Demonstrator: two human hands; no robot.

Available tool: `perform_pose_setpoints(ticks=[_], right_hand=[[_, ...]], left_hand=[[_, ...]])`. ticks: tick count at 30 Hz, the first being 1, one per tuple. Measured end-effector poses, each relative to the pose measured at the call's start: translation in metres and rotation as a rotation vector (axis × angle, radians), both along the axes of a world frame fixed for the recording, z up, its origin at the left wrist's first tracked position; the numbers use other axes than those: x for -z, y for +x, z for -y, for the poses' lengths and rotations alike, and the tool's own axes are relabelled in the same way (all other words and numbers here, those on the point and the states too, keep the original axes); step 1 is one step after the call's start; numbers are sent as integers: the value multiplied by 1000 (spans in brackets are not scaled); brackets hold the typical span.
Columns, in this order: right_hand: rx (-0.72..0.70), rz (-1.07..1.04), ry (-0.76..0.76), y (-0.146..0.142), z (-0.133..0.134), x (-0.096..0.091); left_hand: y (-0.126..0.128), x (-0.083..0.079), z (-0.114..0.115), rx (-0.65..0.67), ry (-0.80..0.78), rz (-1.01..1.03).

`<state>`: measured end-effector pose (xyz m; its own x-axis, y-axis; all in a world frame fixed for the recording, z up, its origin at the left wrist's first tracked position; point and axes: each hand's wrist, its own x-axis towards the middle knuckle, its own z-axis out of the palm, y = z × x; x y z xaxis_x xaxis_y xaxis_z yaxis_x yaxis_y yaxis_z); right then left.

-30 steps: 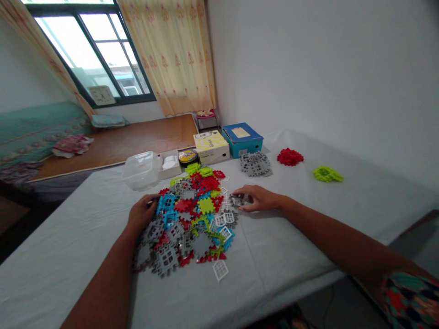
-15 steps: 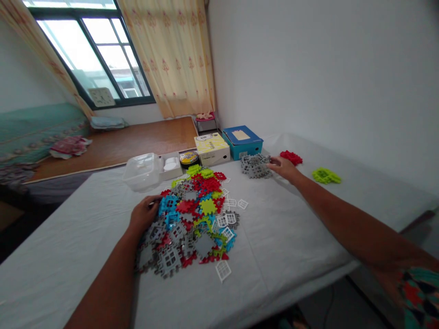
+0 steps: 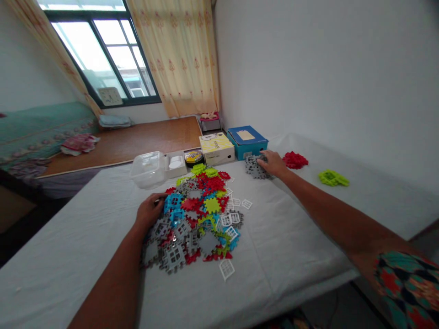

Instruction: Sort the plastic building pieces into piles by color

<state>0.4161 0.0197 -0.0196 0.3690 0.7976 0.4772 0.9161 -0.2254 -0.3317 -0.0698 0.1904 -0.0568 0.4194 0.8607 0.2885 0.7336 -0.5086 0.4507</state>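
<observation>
At the left edge of a mixed heap of toothed plastic building tiles, my left hand rests with curled fingers. Its fingertips meet a blue windowed tile; whether they grip anything is hidden. Across the table, my right hand lies over the right side of a small grey tile pile, fingers bent onto the grey pieces. A red tile pile sits just right of that hand, and a lime-green tile pile lies farther right. Thin white lattice pieces are scattered along the heap's right side.
Behind the heap stand a clear plastic tub, a white tray, a round black-and-yellow tin, a yellow-and-white box and a blue box. A white cloth covers the table, which meets the wall at right.
My right hand has shifted left and farther over the grey pile, covering more of it. The left hand keeps its place by the blue tiles. The whole view has swung slightly left.
</observation>
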Motion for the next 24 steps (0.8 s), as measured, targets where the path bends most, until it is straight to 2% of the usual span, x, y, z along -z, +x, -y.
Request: perform_pose_setpoints(ticks=[2, 5, 7, 10, 16, 19, 24], right_hand=[[-199, 13, -34, -31, 0, 0], [-551, 17, -174, -79, 0, 6], [-678, 58, -223, -104, 0, 14], [-737, 81, -244, -122, 3, 23], [-772, 76, -296, -104, 20, 18], [-789, 28, -260, -98, 27, 19], [-814, -63, -246, -113, 29, 30]], left_hand=[[-1, 2, -2, 5, -11, 3], [-3, 6, -5, 9, 9, 6], [-3, 7, -6, 9, 31, 2], [-3, 8, -6, 11, 39, -16], [-3, 10, -9, 44, 84, -6], [-4, 12, -10, 45, 80, 1], [-2, 10, -7, 34, 81, -9]])
